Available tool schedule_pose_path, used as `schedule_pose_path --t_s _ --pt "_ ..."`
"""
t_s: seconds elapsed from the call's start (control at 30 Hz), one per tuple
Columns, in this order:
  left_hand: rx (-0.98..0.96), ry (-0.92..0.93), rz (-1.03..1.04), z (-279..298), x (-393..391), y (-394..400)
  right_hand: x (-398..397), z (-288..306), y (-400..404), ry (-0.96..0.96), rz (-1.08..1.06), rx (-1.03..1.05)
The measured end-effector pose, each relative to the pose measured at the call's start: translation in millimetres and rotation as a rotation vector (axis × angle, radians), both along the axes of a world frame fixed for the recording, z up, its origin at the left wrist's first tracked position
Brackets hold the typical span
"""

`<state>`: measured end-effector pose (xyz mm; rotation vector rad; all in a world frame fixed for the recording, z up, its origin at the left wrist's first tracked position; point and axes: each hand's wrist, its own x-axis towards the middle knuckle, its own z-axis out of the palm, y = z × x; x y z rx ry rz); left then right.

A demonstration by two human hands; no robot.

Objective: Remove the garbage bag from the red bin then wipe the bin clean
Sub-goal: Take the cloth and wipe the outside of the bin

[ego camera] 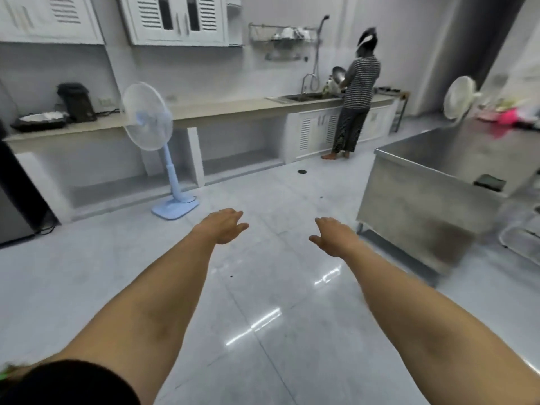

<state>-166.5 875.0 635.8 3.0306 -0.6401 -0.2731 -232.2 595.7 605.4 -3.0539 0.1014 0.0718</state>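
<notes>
Two bare arms stretch forward over the glossy tiled floor (263,317).
Left hand (223,226) and right hand (333,235) hang apart, fingers spread, holding nothing; no red bin shows. A fan (147,116) stands beyond, near the counter (222,111).

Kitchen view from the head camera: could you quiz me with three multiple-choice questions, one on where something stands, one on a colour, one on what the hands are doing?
1. Where does the pedestal fan with the blue base stand?
A. on the floor by the long counter
B. on the steel table
C. in the sink

2. What colour is its stand?
A. red
B. light blue
C. black

3. What state are the wearer's hands in?
A. both holding a bag
B. one gripping a cloth
C. both open and empty

Answers:
1 A: its base rests on the tiles before the counter.
2 B: pole and base are pale blue.
3 C: left hand and right hand reach out over bare floor with spread fingers.
</notes>
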Motion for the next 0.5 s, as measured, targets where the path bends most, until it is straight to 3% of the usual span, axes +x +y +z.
schedule_pose_path --t_s 0.23,0.5 --pt "-0.021 -0.03 -0.237 16 5 -226 -51 26 -200 -0.044 -0.251 0.049" --pt "-0.022 -0.051 -0.464 20 32 -412 -61 29 -358 -0.079 -0.421 0.011"
